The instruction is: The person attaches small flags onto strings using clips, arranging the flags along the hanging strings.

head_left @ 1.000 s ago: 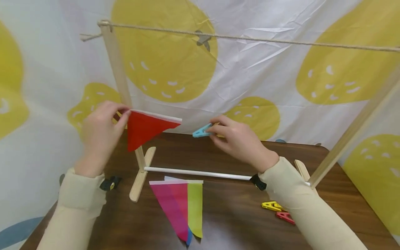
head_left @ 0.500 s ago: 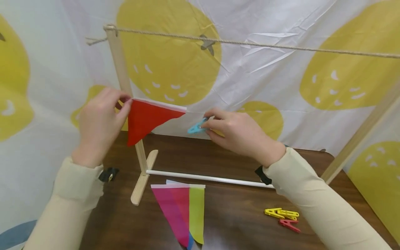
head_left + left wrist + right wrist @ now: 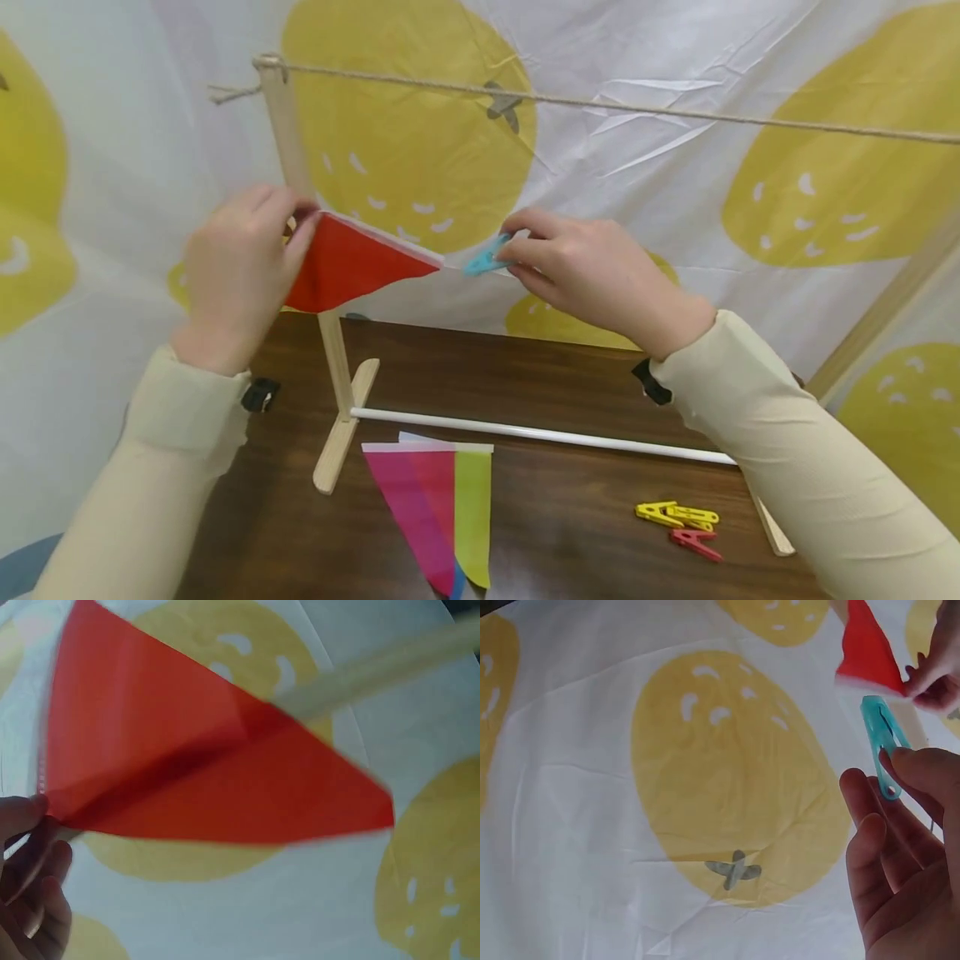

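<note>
My left hand (image 3: 243, 271) pinches a red triangular pennant (image 3: 360, 265) by one end of its white top band, and the cloth hangs in front of the left wooden post (image 3: 288, 133). In the left wrist view the red pennant (image 3: 187, 750) spreads out from the fingertips. Right of it, my right hand (image 3: 592, 271) pinches a light blue clothespin (image 3: 486, 257) between thumb and fingers, its nose pointing left toward the pennant's free corner. The right wrist view shows the blue clothespin (image 3: 881, 742) apart from the pennant. Both hands are below the twine line (image 3: 615, 107).
More pennants, pink and lime (image 3: 472, 517), lie overlapped on the brown table (image 3: 562, 525). Yellow clothespins (image 3: 675, 514) and a red clothespin (image 3: 696, 543) lie at the right. A white rod (image 3: 540, 433) joins the feet of the wooden stand. Behind hangs a fruit-print curtain (image 3: 615, 50).
Both hands have risen toward the twine, carrying the red pennant and the blue clothespin. The pennant's band now slopes more, and the clothespin is higher, near its free corner.
</note>
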`<state>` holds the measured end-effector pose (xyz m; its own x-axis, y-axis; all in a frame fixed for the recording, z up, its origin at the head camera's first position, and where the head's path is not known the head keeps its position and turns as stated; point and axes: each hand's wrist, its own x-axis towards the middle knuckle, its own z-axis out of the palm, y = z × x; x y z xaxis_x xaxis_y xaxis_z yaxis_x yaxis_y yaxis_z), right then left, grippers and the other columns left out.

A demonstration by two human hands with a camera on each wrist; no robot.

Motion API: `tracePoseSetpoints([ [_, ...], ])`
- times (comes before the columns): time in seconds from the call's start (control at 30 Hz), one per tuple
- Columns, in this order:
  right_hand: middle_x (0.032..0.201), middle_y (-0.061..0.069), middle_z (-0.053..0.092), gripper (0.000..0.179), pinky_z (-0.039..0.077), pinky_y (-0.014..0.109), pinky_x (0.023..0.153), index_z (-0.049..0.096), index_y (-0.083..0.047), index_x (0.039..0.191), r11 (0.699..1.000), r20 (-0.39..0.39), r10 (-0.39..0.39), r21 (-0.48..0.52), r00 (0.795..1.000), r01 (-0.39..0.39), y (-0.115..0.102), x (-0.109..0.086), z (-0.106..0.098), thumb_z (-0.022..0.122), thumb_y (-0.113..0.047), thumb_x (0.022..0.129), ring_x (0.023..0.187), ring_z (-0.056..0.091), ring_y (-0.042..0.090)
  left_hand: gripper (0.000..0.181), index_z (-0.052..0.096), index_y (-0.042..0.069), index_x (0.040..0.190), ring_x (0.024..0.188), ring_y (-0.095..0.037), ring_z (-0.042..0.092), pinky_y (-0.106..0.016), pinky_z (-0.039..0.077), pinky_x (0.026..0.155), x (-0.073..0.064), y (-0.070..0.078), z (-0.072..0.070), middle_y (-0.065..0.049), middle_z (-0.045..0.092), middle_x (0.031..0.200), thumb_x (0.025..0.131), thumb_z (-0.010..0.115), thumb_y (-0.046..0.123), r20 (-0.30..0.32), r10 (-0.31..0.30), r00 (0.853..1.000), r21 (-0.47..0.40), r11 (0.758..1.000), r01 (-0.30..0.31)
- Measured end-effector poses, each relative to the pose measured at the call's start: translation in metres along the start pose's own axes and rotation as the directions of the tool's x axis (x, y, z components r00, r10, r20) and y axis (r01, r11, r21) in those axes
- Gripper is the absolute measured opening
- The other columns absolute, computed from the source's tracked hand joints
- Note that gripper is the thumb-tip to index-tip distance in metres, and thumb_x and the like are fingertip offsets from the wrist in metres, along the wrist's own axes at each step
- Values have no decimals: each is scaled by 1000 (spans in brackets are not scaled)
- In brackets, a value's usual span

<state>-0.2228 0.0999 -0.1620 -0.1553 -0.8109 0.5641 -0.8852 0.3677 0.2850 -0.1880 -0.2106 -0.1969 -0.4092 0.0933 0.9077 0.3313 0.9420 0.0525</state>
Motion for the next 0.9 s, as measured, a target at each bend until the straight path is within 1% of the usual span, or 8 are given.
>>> tracePoseSetpoints([
  [0.13,99,1,55,10,42,26,56,65,-12,88,1000,20,-15,-21,1000,15,1,4,-4,57,-18,86,62,51,13,17,65,2,86,67,-29,56,-41,42,52,7,0,1,-12,62,77,84,61,19,-34,28,999,10,1000,-28],
  [0.3,98,0,57,10,41,26,49,66,-13,88,996,-2,24,-84,1000,-24,1,9,-7,58,-18,85,56,50,12,20,65,3,83,68,-29,55,-43,41,52,12,-1,0,-11,61,76,85,60,21,-66,16,998,15,1000,-15],
  [0.4,98,1,58,11,41,28,46,67,-13,89,991,-24,57,-122,998,-59,0,12,-9,58,-17,84,55,53,13,21,66,2,83,70,-29,56,-44,42,54,16,-2,-1,-11,60,78,86,59,21,-66,2,998,10,1000,-1],
  [0.47,99,3,58,12,41,29,45,67,-12,91,989,-30,70,-128,997,-73,0,14,-10,58,-17,84,55,54,14,21,66,1,84,71,-28,57,-43,43,56,17,-3,-2,-11,60,80,85,59,21,-57,-13,998,0,1000,13],
  [0.6,99,4,59,14,40,30,44,67,-10,93,989,-46,72,-128,996,-77,1,21,-14,58,-17,84,56,55,15,23,67,1,87,73,-25,58,-40,44,59,21,-4,-3,-11,59,81,85,59,23,-33,-42,999,-27,999,41],
  [0.67,98,4,59,14,39,30,43,67,-10,93,990,-53,67,-125,996,-73,2,24,-15,58,-16,85,56,54,16,24,67,1,88,74,-25,58,-39,44,60,23,-4,-3,-11,59,81,86,58,23,-32,-52,998,-39,998,51],
  [0.77,98,4,59,15,39,30,43,67,-10,94,989,-55,67,-126,996,-73,1,27,-17,57,-16,85,56,53,16,24,67,1,88,77,-24,57,-39,44,62,27,-3,-4,-11,58,82,86,57,23,-42,-71,997,-52,996,69],
  [0.9,98,3,58,17,39,30,43,66,-10,97,989,-51,78,-121,996,-84,0,30,-19,56,-17,86,56,53,16,24,67,2,89,81,-26,55,-41,44,66,32,-2,-3,-12,57,84,87,56,23,-72,-96,993,-52,994,92],
])
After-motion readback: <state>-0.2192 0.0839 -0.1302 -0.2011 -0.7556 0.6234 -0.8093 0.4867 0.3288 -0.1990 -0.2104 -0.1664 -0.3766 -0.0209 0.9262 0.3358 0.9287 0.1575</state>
